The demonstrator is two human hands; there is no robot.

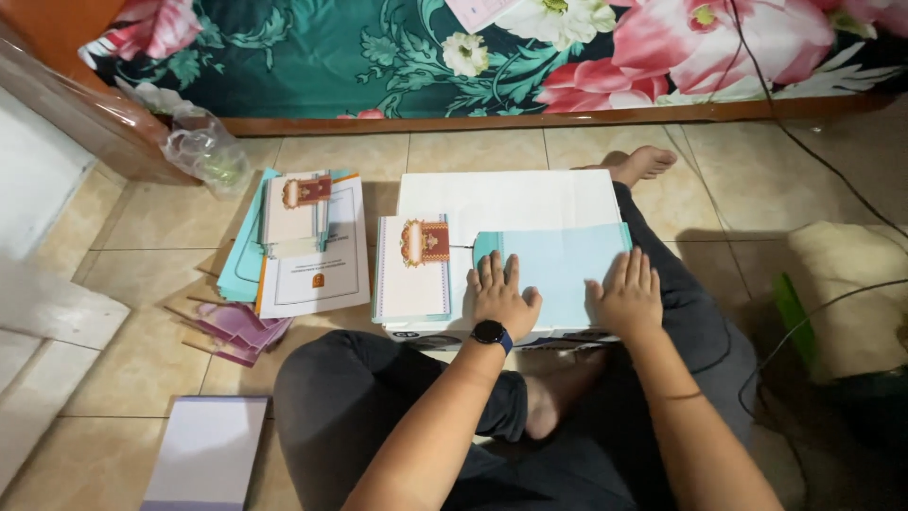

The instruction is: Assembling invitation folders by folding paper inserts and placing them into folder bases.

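Tiled floor (473, 151) below, white box (511, 203) on the lap; left hand (501, 295) and right hand (627, 295) press spread flat on a blue envelope (558, 265), cards (412, 270) beside, booklets (307, 251) stacked left.

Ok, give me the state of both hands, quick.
Left hand: open, flat, palm down on the light blue sheet, holding nothing.
Right hand: open, flat, palm down on the same sheet, holding nothing.

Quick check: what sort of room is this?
Likely a bedroom at home: a tiled floor, a floral bed along the wall, and both hands pressing a blue sheet on a white box.
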